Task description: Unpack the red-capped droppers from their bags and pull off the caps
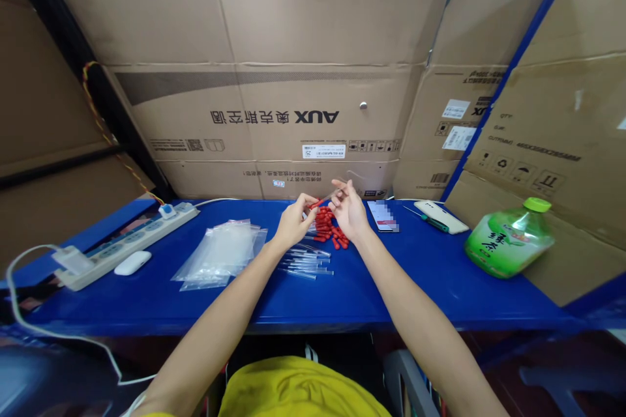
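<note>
My left hand (pixel 294 223) is closed in a pinch around a small red piece (pixel 317 204) at the lower end of a thin clear rod or tube (pixel 333 194). My right hand (pixel 350 214), turned palm inward, pinches the upper part of that tube between thumb and fingertips. Below and between both hands lies a pile of small red pieces (pixel 338 236), partly covered by them. Several loose clear tubes (pixel 306 262) are spread on the table just under my left wrist. Left of these rests a stack of clear plastic bags (pixel 220 251).
On the blue table (pixel 415 287) are a phone (pixel 383 215), a green screwdriver (pixel 433 222) by a white case (pixel 443 216), and a green bottle (pixel 508 241) at right. A power strip (pixel 132 244) and white earbud case (pixel 132 263) lie left. Cardboard (pixel 274 26) walls the back.
</note>
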The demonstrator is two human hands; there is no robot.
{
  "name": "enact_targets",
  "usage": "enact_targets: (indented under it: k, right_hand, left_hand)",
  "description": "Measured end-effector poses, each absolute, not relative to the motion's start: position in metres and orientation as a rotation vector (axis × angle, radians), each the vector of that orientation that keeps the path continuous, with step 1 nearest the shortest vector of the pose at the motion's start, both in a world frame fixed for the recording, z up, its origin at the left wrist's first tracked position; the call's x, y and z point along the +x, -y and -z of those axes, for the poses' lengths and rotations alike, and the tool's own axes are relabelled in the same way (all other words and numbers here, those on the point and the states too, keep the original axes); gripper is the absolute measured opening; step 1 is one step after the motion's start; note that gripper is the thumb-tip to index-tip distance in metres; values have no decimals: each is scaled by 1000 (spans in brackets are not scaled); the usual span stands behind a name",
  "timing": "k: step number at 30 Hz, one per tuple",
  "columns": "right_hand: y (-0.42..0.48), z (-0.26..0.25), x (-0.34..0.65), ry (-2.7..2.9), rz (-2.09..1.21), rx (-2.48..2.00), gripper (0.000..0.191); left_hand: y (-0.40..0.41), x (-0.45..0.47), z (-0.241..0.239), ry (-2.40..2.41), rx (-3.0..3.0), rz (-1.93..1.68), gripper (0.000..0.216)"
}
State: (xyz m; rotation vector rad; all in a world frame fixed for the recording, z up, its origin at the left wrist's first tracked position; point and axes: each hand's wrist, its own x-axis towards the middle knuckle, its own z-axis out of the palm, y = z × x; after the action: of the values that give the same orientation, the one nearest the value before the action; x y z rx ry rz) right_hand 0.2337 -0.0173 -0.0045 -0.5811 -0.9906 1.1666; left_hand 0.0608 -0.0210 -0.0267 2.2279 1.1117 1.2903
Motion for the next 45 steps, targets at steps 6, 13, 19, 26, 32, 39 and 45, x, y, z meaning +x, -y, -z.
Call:
enact_targets:
  k: [6, 13, 19, 26, 32, 39, 45]
  right_hand:
    - [26, 2, 224, 821, -1308, -408, 47]
    - [37, -8, 224, 625, -1432, -246, 34]
    - [40, -14, 230, 534, -1424, -272, 30]
    - [37, -15, 233, 479, -1377, -349, 33]
    - [36, -16, 237, 431, -1333, -360, 32]
    - [38, -19, 237, 397, -1319, -352, 30]
    - [37, -20, 239, 385, -1308, -357, 30]
  left_hand:
    - [28, 65, 25, -1182, 2436, -1024, 24]
    - [36, 77, 24, -1105, 2624, -802, 35]
    - [44, 85, 18, -1013, 2604, -795, 34]
    - [41, 86, 19, -967, 2667, -877, 35]
    - [41, 90, 18, -993, 2668, -946, 38]
    - [46, 91, 11, -1048, 2714, -961, 38]
    - [51, 95, 8, -1113, 2685, -992, 37]
